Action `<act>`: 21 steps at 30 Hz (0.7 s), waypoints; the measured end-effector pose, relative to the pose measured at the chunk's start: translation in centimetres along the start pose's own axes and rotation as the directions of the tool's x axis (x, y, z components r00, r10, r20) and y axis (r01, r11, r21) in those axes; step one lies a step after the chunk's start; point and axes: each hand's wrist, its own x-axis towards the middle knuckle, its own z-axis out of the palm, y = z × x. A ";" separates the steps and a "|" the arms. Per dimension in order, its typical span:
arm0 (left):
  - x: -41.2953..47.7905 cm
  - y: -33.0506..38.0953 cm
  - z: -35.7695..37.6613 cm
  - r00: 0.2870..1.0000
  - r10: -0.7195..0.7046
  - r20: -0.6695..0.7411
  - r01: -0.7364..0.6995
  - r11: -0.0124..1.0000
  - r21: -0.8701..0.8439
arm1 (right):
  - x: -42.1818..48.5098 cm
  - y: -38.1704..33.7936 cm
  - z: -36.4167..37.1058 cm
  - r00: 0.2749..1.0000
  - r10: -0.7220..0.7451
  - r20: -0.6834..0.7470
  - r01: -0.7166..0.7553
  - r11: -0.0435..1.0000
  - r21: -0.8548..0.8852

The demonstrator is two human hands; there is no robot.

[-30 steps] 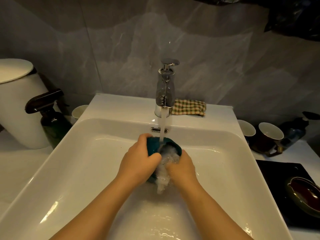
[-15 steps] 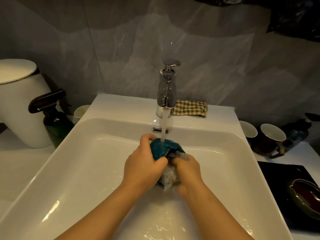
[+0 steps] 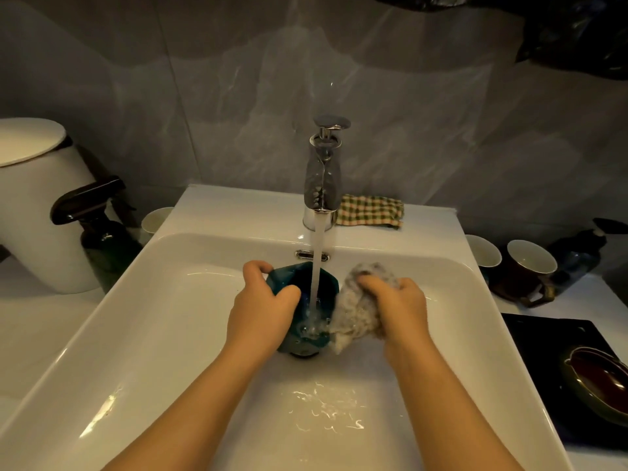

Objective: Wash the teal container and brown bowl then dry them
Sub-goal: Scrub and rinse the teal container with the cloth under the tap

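Teal container gripped in left hand under running faucet; soapy sponge clutched in right hand. Checkered cloth beyond hands, brown bowl far right.

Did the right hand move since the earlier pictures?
Yes. The right hand moved rightwards, out from under the faucet, taking its cloth out of the teal container.

Left hand: grips the teal container, fingers hooked over its far left edge, thumb on the near edge.
Right hand: back of the hand up, fingers curled down, clutching a soapy scrubbing pad.
Left forearm: bare, rising from lower left.
Right forearm: bare, rising from lower right.
Hands: side by side, apart.
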 end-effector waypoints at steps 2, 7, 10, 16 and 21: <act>0.3 -0.1 -0.2 1.000 -0.015 -0.013 0.015 1.000 0.005 | 0.2 -0.6 -0.9 1.000 0.008 -0.024 -0.004 0.986 0.167; 0.2 0.2 -0.1 1.000 -0.023 -0.019 0.022 0.997 -0.075 | -2.0 -0.5 0.2 0.953 -0.237 0.189 0.256 0.963 -0.081; -0.2 0.2 0.1 0.999 0.025 -0.038 -0.029 0.995 -0.094 | -2.6 1.1 1.9 0.913 -0.244 0.327 0.361 0.857 -0.368; -1.1 0.5 0.7 0.990 0.125 -0.072 -0.133 0.985 -0.113 | -1.5 2.7 2.5 0.989 0.005 0.149 0.013 0.993 -0.121; -1.3 0.2 1.2 0.972 0.236 -0.012 -0.235 0.970 0.061 | -1.2 3.7 2.8 0.939 0.249 0.236 -0.237 0.969 -0.075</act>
